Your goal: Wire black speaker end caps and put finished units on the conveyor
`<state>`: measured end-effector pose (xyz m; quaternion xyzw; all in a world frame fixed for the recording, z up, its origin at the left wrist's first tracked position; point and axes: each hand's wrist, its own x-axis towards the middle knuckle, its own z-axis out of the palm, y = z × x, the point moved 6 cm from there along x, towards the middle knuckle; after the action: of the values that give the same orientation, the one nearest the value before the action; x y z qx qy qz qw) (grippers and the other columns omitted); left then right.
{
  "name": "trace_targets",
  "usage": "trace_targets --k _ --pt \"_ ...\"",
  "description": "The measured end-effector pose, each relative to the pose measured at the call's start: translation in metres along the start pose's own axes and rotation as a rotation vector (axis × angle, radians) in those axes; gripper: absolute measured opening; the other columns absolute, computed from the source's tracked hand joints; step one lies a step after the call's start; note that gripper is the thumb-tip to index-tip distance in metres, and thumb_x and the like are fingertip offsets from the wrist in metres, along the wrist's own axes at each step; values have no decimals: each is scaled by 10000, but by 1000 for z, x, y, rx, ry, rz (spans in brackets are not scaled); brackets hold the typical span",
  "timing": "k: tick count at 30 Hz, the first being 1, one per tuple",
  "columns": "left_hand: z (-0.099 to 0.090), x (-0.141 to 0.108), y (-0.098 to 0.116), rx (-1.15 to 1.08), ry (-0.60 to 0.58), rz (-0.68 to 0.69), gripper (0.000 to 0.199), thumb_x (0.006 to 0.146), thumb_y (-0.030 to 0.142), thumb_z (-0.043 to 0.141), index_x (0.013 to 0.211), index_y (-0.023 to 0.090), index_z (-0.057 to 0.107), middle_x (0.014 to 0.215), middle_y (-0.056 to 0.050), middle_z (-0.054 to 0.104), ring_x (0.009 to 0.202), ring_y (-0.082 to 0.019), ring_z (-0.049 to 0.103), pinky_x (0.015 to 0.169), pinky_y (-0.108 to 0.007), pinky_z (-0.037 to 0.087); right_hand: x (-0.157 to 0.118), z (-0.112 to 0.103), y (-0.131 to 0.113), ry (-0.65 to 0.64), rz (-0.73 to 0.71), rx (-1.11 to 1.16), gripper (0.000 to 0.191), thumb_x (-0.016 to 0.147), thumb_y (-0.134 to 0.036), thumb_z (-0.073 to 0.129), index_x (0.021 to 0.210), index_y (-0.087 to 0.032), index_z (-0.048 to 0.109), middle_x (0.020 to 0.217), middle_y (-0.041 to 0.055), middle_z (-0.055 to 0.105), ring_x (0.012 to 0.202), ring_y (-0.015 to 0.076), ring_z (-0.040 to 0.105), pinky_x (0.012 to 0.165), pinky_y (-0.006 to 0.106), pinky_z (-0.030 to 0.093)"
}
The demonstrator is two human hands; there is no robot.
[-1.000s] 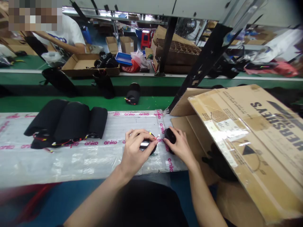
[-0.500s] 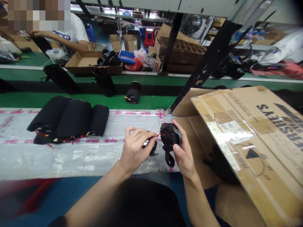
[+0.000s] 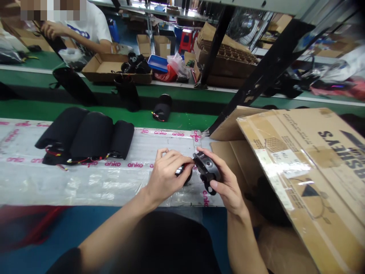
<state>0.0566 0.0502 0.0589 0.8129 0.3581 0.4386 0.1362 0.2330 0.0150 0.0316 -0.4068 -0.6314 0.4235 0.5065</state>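
Observation:
My right hand [image 3: 228,184] grips a round black plastic cap [image 3: 208,167] with a short black strap loop, turned so that its rim faces left. Beside it, the closed fingertips of my left hand [image 3: 169,171] pinch a thin red wire [image 3: 186,166] at the cap's left edge; the wire's end is hidden. Under the left fingers is a dark round part [image 3: 188,179], mostly covered by the hand. Several black padded cylinders [image 3: 91,137] with red and yellow wire ends lie together on the plastic-covered bench [image 3: 114,188], left of my hands.
A large open cardboard box [image 3: 308,160] stands close on the right, with dark things inside. On the green surface behind lie a small black cylinder [image 3: 163,107] and wider black tubes [image 3: 127,93]. A dark slanted post [image 3: 265,72] rises beyond. Across, a person [image 3: 91,28] handles a dark tube.
The cap in my right hand has turned, from showing its dark glossy face to showing its rim edge-on. My left fingertips have come right up to it. The camera view has shifted slightly.

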Motion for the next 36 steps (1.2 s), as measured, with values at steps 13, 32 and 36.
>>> trace_targets --k 13,32,36 --pt "-9 -21 -9 -113 155 -178 123 1035 162 694 1111 257 715 1034 3 816 971 -183 761 975 -405 479 -5 14 4 187 26 -117 689 1004 -615 628 1608 -323 475 1630 87 582 1514 344 554 1261 561 473" --pt "-14 -16 -19 -202 -27 -177 54 986 241 741 974 246 689 1073 -42 838 1134 -262 771 1100 -473 435 5 6 -12 -15 107 -234 737 957 -549 765 1619 -368 497 1656 76 521 1410 352 606 1119 491 582" --pt "-11 -25 -21 -157 17 -159 79 996 187 707 956 255 700 970 -9 843 1179 -263 764 1179 -512 386 11 14 -20 -100 130 -271 755 926 -505 818 1605 -415 502 1600 75 526 1100 270 699 932 425 641"
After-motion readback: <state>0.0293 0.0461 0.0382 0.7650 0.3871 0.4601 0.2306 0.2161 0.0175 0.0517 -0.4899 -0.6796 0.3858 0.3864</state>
